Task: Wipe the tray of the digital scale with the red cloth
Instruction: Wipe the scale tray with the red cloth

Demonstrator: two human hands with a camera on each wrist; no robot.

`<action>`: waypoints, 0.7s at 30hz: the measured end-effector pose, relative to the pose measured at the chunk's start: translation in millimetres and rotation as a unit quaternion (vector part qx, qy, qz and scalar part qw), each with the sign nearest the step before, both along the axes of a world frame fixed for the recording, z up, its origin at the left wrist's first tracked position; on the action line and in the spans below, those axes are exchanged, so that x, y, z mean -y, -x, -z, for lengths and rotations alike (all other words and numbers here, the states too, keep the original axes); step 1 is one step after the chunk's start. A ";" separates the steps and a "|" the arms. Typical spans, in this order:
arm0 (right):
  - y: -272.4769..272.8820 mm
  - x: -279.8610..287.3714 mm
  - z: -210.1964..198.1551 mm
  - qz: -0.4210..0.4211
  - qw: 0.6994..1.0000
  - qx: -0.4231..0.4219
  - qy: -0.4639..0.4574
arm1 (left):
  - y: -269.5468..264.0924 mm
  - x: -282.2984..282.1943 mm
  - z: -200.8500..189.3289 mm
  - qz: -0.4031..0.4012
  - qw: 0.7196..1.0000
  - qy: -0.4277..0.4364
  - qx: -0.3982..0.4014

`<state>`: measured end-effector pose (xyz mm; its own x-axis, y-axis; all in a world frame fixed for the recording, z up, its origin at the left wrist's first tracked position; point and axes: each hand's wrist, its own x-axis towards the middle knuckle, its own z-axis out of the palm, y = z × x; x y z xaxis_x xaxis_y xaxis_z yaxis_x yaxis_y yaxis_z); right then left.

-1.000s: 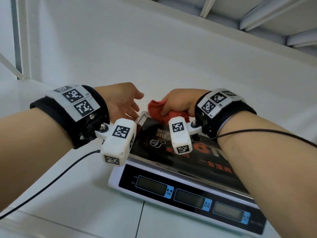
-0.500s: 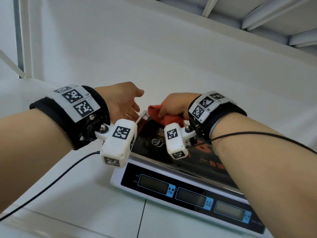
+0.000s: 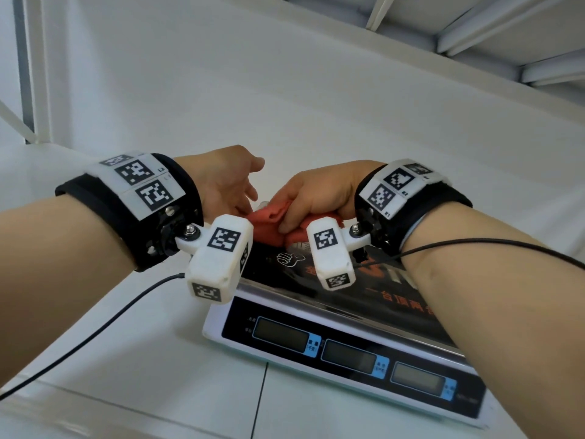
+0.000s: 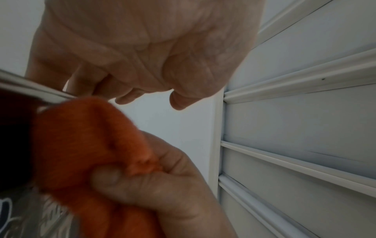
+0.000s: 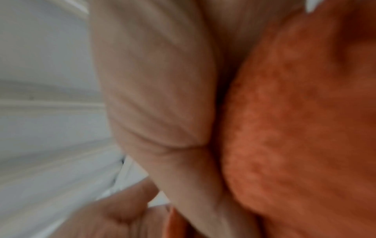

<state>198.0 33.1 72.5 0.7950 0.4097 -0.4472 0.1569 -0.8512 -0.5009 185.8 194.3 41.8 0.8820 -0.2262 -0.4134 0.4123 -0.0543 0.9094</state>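
Note:
The digital scale (image 3: 342,353) stands on the white table, its dark printed tray (image 3: 373,289) partly under my arms. My right hand (image 3: 316,198) grips the bunched red cloth (image 3: 269,226) and presses it on the tray's far left corner. In the left wrist view the cloth (image 4: 85,145) is pinched by the right hand's fingers (image 4: 142,185). The right wrist view is blurred, filled by cloth (image 5: 295,128) and palm. My left hand (image 3: 228,185) hovers by the tray's left edge, fingers loosely curled and holding nothing (image 4: 142,67).
The scale's front panel has three blank displays (image 3: 281,334). A black cable (image 3: 95,331) trails from my left wrist over the table. A white wall and shelf rails (image 3: 506,36) stand behind. A seam (image 3: 259,397) runs down the tabletop in front.
My right hand has slid the cloth leftward across the tray toward its far left corner, close to my left hand. The left hand has barely moved.

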 end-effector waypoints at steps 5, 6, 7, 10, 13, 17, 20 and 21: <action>-20.0 15.3 -7.7 0.154 0.979 0.127 -0.040 | 0.8 -3.2 2.3 -0.004 1.000 0.002 0.011; -22.3 17.3 -6.3 0.166 0.976 0.143 -0.003 | 0.7 -4.5 2.6 -0.014 1.000 -0.001 0.020; -23.9 18.7 -3.7 0.169 0.973 0.154 0.036 | 0.4 -5.3 2.8 -0.022 0.999 -0.004 0.031; -24.9 17.8 5.3 0.144 0.966 0.176 0.123 | -2.4 -5.8 4.1 -0.030 0.997 -0.023 0.060; -19.0 16.6 7.0 0.117 0.965 0.181 0.151 | -2.6 -2.7 4.6 -0.016 0.997 -0.032 0.066; -11.4 23.7 -3.9 0.122 0.988 0.074 0.066 | -2.6 3.6 2.6 -0.013 0.997 -0.039 0.072; -12.4 29.4 -13.7 0.172 0.978 0.117 0.026 | -2.5 5.9 1.1 -0.015 0.996 -0.043 0.076; -11.5 30.6 -16.1 0.183 0.974 0.133 0.031 | -2.8 6.1 0.6 -0.020 0.996 -0.045 0.079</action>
